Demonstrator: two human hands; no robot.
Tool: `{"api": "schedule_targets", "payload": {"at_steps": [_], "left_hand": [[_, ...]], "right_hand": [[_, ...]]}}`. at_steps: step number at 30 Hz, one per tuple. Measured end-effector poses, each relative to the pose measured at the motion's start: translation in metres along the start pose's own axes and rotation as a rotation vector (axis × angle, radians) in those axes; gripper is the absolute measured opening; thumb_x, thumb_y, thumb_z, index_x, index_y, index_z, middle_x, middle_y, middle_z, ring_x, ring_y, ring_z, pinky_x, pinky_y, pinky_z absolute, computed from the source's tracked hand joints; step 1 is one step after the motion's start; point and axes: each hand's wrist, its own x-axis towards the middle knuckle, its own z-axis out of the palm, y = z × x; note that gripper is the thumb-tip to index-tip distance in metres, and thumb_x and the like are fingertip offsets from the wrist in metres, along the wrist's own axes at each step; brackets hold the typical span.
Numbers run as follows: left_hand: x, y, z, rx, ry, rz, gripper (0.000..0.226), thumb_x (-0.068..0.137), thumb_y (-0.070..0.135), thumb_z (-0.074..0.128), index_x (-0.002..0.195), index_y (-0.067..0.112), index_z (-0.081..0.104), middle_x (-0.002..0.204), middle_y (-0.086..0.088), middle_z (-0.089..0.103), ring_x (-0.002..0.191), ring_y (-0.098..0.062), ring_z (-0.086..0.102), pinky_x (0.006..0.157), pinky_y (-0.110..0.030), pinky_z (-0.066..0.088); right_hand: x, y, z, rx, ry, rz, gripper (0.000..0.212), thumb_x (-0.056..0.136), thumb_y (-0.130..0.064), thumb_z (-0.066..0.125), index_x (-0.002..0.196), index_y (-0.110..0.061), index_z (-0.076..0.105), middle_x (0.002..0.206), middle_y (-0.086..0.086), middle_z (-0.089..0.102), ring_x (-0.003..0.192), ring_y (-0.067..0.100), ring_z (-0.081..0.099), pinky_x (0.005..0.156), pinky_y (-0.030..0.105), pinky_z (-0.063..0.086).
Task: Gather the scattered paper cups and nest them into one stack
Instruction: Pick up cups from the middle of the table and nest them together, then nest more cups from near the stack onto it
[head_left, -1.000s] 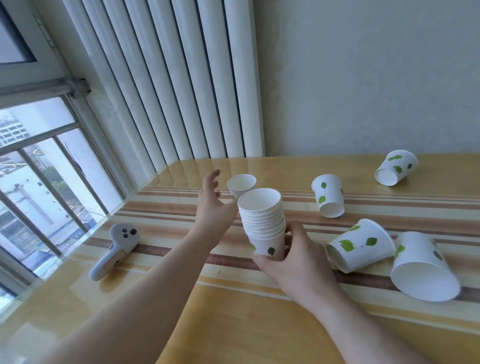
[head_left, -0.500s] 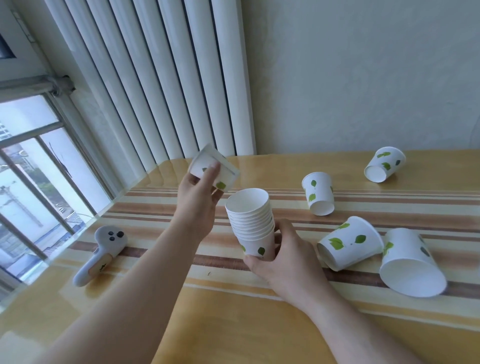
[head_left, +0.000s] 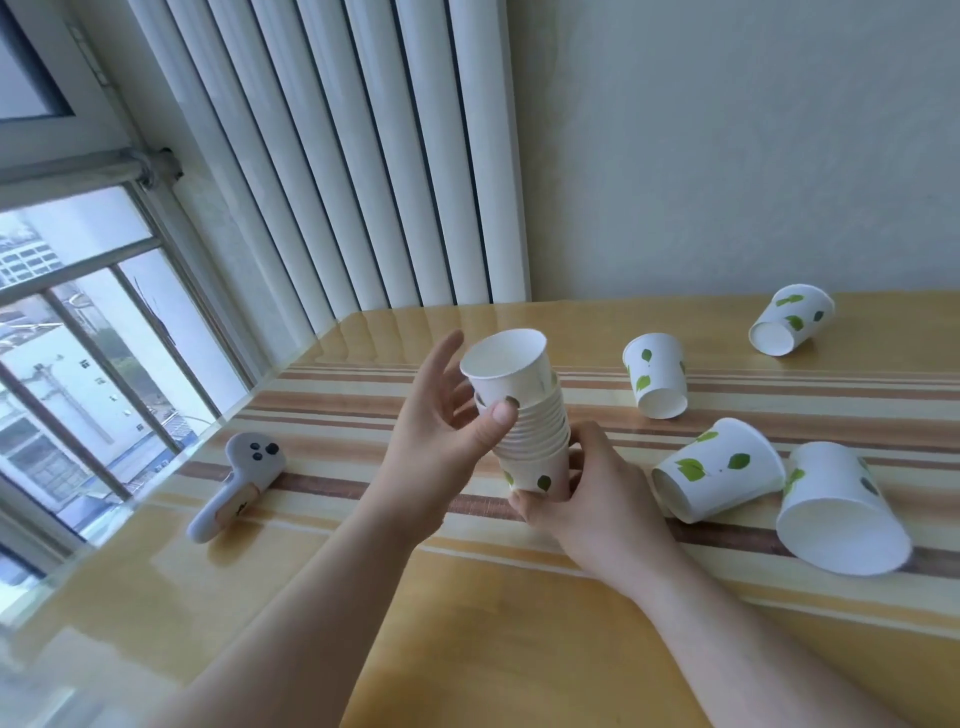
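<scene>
Left hand (head_left: 441, 431) pinching top cup (head_left: 506, 371) into stack (head_left: 535, 447); right hand (head_left: 597, 499) gripping stack base. Four cups lying toward 3 o'clock.

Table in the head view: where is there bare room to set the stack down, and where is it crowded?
The near table is bare, between the two forearms and the near edge. A smaller free patch lies between the white controller and the left hand. To the right of the right hand and its cup stack it is crowded: four tipped cups.
</scene>
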Motion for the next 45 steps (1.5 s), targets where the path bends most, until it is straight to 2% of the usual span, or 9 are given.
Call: {"api": "schedule_targets", "payload": {"at_steps": [4,8,15,20,25,28,37,40,45], "left_hand": [[-0.024,-0.027,0.010,0.087,-0.160,-0.066,0.079,0.085,0.034,0.093,0.153,0.023,0.055,0.145,-0.004,0.072,0.137,-0.025,0.067,0.113,-0.059,0.053],[-0.033,-0.036,0.023,0.235,-0.082,-0.064,0.041,0.087,0.026,0.094,0.124,0.028,0.077,0.116,0.010,0.085,0.114,-0.010,0.078,0.107,-0.052,0.059],[-0.040,-0.041,0.026,0.321,0.032,-0.038,0.040,0.079,0.044,0.092,0.112,0.035,0.071,0.099,0.013,0.083,0.092,-0.004,0.077,0.087,-0.040,0.063],[-0.040,-0.041,0.026,0.373,0.002,0.001,0.041,0.079,0.046,0.090,0.113,0.036,0.068,0.102,0.011,0.079,0.092,-0.002,0.072,0.078,-0.026,0.054],[-0.042,-0.039,0.027,0.363,0.000,0.008,0.039,0.082,0.044,0.090,0.113,0.036,0.068,0.101,0.010,0.079,0.092,-0.002,0.071,0.077,-0.026,0.053],[-0.043,-0.038,0.027,0.392,-0.044,0.011,0.040,0.082,0.047,0.089,0.114,0.041,0.067,0.099,0.012,0.078,0.089,-0.001,0.071,0.075,-0.026,0.052],[-0.045,-0.037,0.028,0.413,0.003,0.123,0.056,0.076,0.034,0.093,0.122,0.053,0.068,0.105,0.015,0.076,0.100,-0.003,0.069,0.083,-0.027,0.054],[-0.045,-0.038,0.029,0.476,-0.023,0.172,0.064,0.074,0.033,0.091,0.129,0.054,0.066,0.109,0.015,0.072,0.108,-0.006,0.066,0.087,-0.030,0.053],[-0.045,-0.041,0.030,0.561,-0.040,0.230,0.072,0.073,0.036,0.091,0.135,0.058,0.062,0.113,0.020,0.070,0.115,0.006,0.057,0.086,-0.013,0.042]], "right_hand": [[-0.003,-0.002,-0.003,0.012,-0.024,0.007,0.056,0.074,-0.050,0.090,0.114,-0.037,0.053,0.102,-0.017,0.074,0.093,0.005,0.072,0.075,0.032,0.059],[-0.007,-0.003,-0.006,0.009,-0.045,0.001,0.051,0.079,-0.038,0.086,0.118,-0.036,0.053,0.111,-0.015,0.075,0.097,0.008,0.073,0.079,0.030,0.057],[-0.034,-0.005,-0.025,-0.169,-0.193,-0.051,0.060,0.089,-0.026,0.076,0.143,-0.040,0.053,0.133,-0.021,0.067,0.108,0.006,0.070,0.087,0.028,0.060],[-0.053,-0.005,-0.090,-0.505,0.330,-0.302,0.026,0.090,-0.020,0.072,0.115,-0.024,0.076,0.100,-0.009,0.075,0.095,0.024,0.064,0.077,0.031,0.044],[-0.020,0.004,-0.146,-0.954,0.294,0.217,0.047,0.101,-0.055,0.043,0.125,-0.023,0.068,0.133,0.008,0.056,0.125,0.038,0.041,0.091,0.045,0.038],[-0.015,0.012,-0.143,-0.984,0.132,0.239,0.052,0.107,-0.053,0.030,0.119,-0.026,0.072,0.139,0.005,0.050,0.127,0.035,0.035,0.092,0.047,0.033],[-0.028,0.005,-0.145,-0.136,0.491,-0.261,0.026,0.102,-0.029,0.065,0.086,-0.009,0.062,0.117,0.009,0.066,0.110,0.027,0.058,0.086,0.031,0.040],[-0.035,-0.008,-0.144,0.234,0.419,-0.144,0.029,0.094,-0.050,0.063,0.094,-0.021,0.068,0.106,0.017,0.072,0.084,0.029,0.066,0.084,0.056,0.059],[-0.045,-0.009,-0.122,0.127,0.255,-0.180,0.021,0.090,-0.050,0.071,0.094,-0.030,0.068,0.119,-0.001,0.073,0.101,0.025,0.071,0.094,0.051,0.056]]}}
